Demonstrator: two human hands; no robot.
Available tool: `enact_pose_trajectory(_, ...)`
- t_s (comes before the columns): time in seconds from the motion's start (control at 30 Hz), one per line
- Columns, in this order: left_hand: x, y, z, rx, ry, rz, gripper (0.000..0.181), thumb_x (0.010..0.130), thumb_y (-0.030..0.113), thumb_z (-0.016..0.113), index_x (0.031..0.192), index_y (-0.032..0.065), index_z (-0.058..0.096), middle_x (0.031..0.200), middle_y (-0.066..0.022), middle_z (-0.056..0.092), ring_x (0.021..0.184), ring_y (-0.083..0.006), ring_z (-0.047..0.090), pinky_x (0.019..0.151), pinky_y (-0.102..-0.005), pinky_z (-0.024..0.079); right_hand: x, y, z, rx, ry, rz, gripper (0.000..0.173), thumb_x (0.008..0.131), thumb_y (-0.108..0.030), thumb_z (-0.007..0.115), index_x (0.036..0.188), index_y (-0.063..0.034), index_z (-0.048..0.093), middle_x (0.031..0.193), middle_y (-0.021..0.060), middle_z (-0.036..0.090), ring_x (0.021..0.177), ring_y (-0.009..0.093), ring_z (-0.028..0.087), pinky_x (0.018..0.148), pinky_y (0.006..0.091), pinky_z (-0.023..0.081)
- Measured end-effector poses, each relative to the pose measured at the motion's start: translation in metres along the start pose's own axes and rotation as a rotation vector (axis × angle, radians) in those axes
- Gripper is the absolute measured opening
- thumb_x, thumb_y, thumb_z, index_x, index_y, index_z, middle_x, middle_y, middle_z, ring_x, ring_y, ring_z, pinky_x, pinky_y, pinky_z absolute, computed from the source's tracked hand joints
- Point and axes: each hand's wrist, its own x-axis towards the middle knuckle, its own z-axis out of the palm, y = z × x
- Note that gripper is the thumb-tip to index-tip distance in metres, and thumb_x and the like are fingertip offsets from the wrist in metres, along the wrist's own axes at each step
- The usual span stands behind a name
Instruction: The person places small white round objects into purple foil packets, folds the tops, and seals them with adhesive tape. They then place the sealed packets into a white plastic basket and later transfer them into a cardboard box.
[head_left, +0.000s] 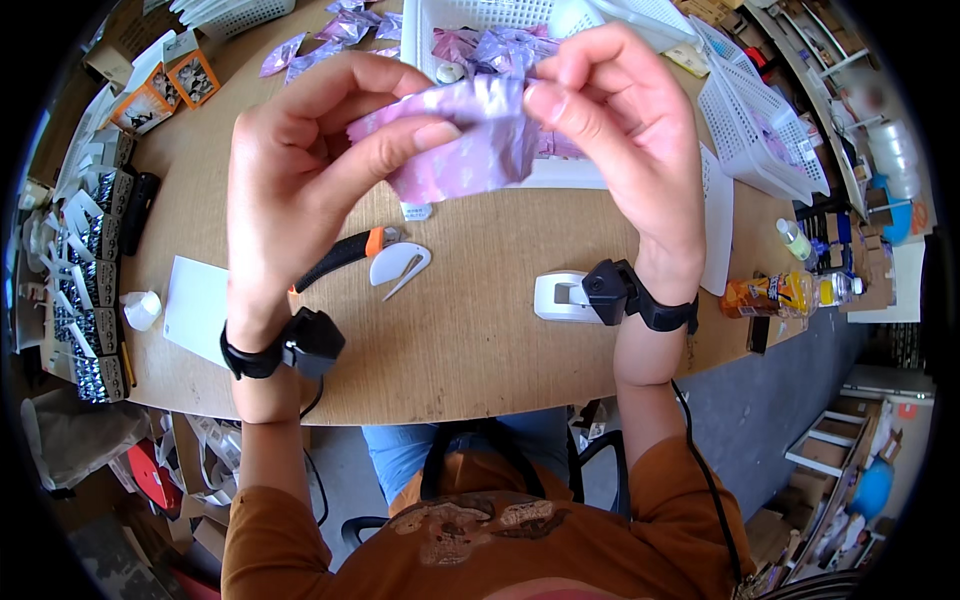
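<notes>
A pink and purple foil packet (465, 154) is stretched between my two hands above the wooden table (450, 352). My left hand (322, 142) pinches its left part between thumb and fingers. At its upper right edge, the thumb and fingertips of my right hand (615, 112) grip the foil. Behind the packet stands a white plastic basket (418, 30) with similar foil packets (510, 51) in it. Below my left hand lie a box cutter with an orange and black handle (341, 259) and a white letter opener (400, 264). Whether the packet is sealed, I cannot tell.
More foil packets (345, 28) lie at the back left. Small boxes (105, 292) line the left edge, near a white paper sheet (196, 307). A white tape dispenser (562, 296) sits below my right hand. An orange drink bottle (769, 294) and perforated baskets (757, 124) are at right.
</notes>
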Motion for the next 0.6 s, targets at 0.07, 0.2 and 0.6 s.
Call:
enact_pose_trajectory(0.07,0.001,-0.003,-0.007,0.007,-0.045,-0.031,0.022,0.087,0.001,0.067,0.106,-0.0068,0.059,0.095,-0.007,0.067,0.082,-0.0091,0.063,0.068,-0.0218,0.053,0.0,-0.003,-0.001,-0.057,0.026,-0.017,0.012,0.091,-0.002,0.062,0.096,-0.0024,0.05,0.084,0.0073,0.067,0.075,0.009,0.059,0.07,0.0225,0.049)
enact_pose_trajectory(0.2,0.001,0.002,-0.012,0.022,-0.002,-0.027,0.021,0.088,0.0,0.066,0.106,-0.0064,0.058,0.095,-0.0089,0.068,0.082,-0.0099,0.064,0.068,-0.0238,0.054,0.003,-0.007,-0.013,-0.094,0.032,-0.009,0.018,0.094,-0.01,0.059,0.108,0.0013,0.055,0.093,0.0115,0.069,0.084,0.014,0.064,0.075,0.0268,0.05)
enact_pose_trajectory(0.6,-0.002,0.011,-0.001,0.022,-0.014,-0.038,0.021,0.088,-0.003,0.063,0.108,-0.0084,0.059,0.1,-0.01,0.068,0.09,-0.013,0.065,0.077,-0.0256,0.055,-0.001,-0.007,0.009,-0.066,0.038,-0.056,0.009,0.084,0.0,0.07,0.092,0.0025,0.067,0.086,0.0035,0.069,0.076,0.007,0.064,0.069,0.0207,0.052)
